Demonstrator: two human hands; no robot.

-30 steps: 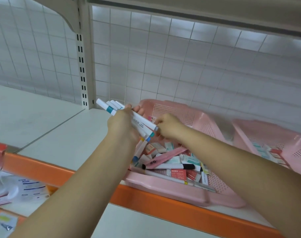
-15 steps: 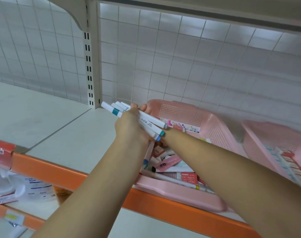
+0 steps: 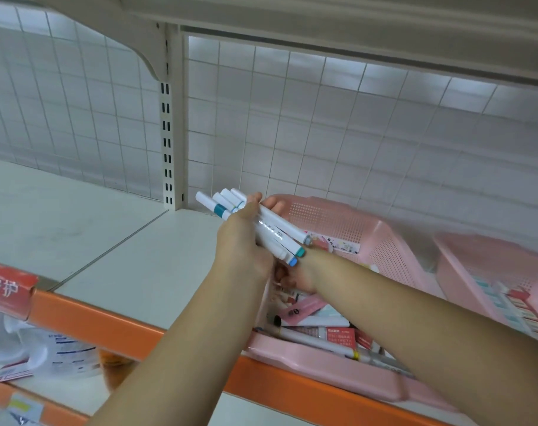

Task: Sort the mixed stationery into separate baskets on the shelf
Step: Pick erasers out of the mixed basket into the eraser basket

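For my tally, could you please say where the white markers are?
In the head view, centre-left, the left hand grips the white plastic markers above the pink perforated basket's left end.

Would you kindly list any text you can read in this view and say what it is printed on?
"守护": white characters on the red shelf-edge tag.
Print on the white pens: too small to read.
Labels on the packets in the pink basket: blurred.
The sticker on its wall: unreadable.
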